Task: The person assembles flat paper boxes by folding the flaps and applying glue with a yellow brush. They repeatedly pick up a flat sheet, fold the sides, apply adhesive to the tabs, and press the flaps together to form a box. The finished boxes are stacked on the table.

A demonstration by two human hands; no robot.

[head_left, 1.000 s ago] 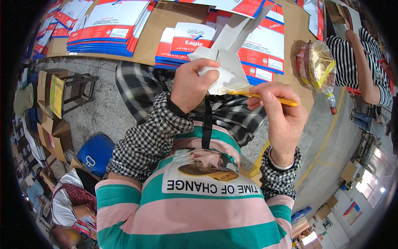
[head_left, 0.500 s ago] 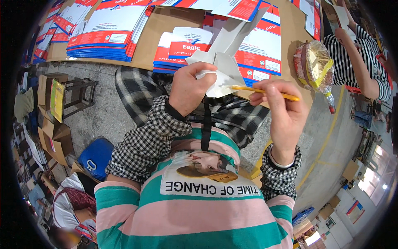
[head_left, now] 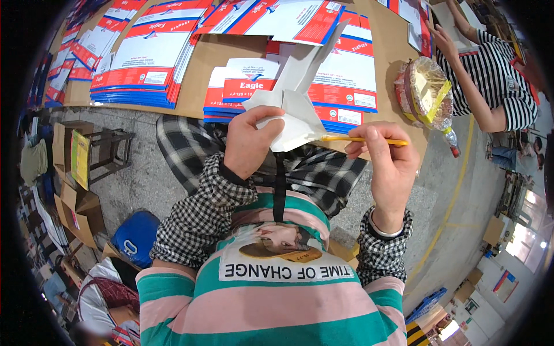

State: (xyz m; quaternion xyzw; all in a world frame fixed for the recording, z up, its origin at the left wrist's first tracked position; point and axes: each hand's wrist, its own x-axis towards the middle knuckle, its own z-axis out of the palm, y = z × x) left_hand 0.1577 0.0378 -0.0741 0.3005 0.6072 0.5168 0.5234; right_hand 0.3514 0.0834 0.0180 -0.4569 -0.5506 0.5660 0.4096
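My left hand (head_left: 251, 141) is closed on the near left part of a partly folded carton (head_left: 296, 118), its plain white inner side showing and a long flap reaching away. In my right hand (head_left: 385, 170), a thin yellow stick (head_left: 363, 139) is pinched between thumb and fingers. The stick's left tip meets the carton's lower right edge; whether it has bristles is too small to tell. Just beyond the carton lie flat red, white and blue cartons (head_left: 249, 81), and more of them (head_left: 344, 81) sit to its right.
A cardboard-covered table (head_left: 193, 86) bears tall stacks of flat cartons (head_left: 147, 55) on the left. To the right stands a plastic-lined bowl (head_left: 427, 92) of cream-coloured paste, with a bottle (head_left: 451, 142) beside it. A person in a striped shirt (head_left: 485, 75) works at the far right.
The carton has tilted a little in my left hand. The stick's tip has shifted from the white flap's surface to its right edge. The whole view has also shifted slightly.
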